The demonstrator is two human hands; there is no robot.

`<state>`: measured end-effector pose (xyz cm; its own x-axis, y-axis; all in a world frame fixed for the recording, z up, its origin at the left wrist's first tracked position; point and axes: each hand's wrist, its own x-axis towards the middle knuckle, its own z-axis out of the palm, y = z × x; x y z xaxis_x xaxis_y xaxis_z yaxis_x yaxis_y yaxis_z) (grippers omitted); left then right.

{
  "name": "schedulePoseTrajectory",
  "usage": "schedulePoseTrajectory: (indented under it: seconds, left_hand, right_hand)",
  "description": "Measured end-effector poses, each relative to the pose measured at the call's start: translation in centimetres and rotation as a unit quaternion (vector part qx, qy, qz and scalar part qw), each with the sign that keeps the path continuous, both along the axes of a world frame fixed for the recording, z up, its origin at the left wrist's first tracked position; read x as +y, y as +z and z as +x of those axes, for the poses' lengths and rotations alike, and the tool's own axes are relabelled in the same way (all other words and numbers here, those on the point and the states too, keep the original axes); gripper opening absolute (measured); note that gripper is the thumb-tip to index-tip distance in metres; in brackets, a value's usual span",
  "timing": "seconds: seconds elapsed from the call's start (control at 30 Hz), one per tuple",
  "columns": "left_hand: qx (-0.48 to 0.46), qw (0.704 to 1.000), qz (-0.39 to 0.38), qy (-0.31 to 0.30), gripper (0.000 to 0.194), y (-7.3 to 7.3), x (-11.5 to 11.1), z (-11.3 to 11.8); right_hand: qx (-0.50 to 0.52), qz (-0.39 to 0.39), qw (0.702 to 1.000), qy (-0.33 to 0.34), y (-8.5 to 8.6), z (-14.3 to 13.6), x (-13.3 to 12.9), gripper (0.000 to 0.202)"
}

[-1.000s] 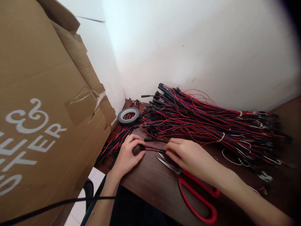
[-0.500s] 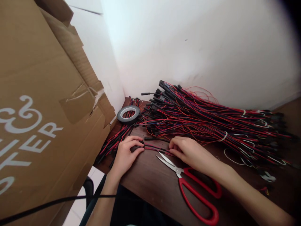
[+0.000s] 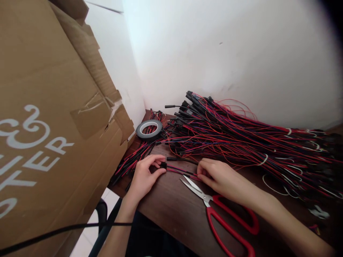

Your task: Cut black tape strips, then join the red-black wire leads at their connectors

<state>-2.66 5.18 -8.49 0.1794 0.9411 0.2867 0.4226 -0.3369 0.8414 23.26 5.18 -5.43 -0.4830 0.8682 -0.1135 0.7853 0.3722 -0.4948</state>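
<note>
My left hand (image 3: 147, 174) pinches a small black connector (image 3: 163, 165) between thumb and fingers. Thin red and black wires (image 3: 178, 170) run from that connector to the right. My right hand (image 3: 214, 173) is closed on the other part of these wires, its fingertips pressed together. A black sleeved cable (image 3: 180, 159) lies just behind the wires and reaches my right fingers. Red-handled scissors (image 3: 206, 198) rest on the table in front of my right hand, blades slightly apart and their tips near the wires.
Large bundles of red and black wires (image 3: 227, 132) lie along the wall. A roll of black tape (image 3: 149, 129) sits on more wires at the back left. The cardboard box (image 3: 53, 89) stands at the left of the brown table (image 3: 166, 210).
The whole view has shifted slightly, so the table items appear a little further right. The black connector shows more clearly in my left fingers. Both hands keep their hold.
</note>
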Motion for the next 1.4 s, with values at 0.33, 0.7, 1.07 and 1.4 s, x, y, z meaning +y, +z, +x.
schedulePoseTrajectory:
  seconds: [0.33,0.7,1.07,1.4]
  left_hand:
    - [0.04,0.999,0.02,-0.027,0.019,0.3,-0.09,-0.05]
    - [0.045,0.997,0.059,-0.037,0.012,0.35,0.0,0.05]
    - [0.061,0.996,0.061,-0.024,0.011,0.42,-0.08,0.23]
    - [0.148,0.982,0.109,-0.052,0.017,0.25,-0.06,0.29]
  right_hand:
    - [0.001,-0.013,1.0,0.02,0.01,0.46,0.06,0.014]
    - [0.021,-0.038,0.999,0.016,0.1,0.63,0.25,0.009]
    - [0.012,-0.003,0.999,0.034,0.3,0.66,0.11,0.015]
    - [-0.017,0.005,0.999,0.033,0.82,0.08,-0.29,0.007]
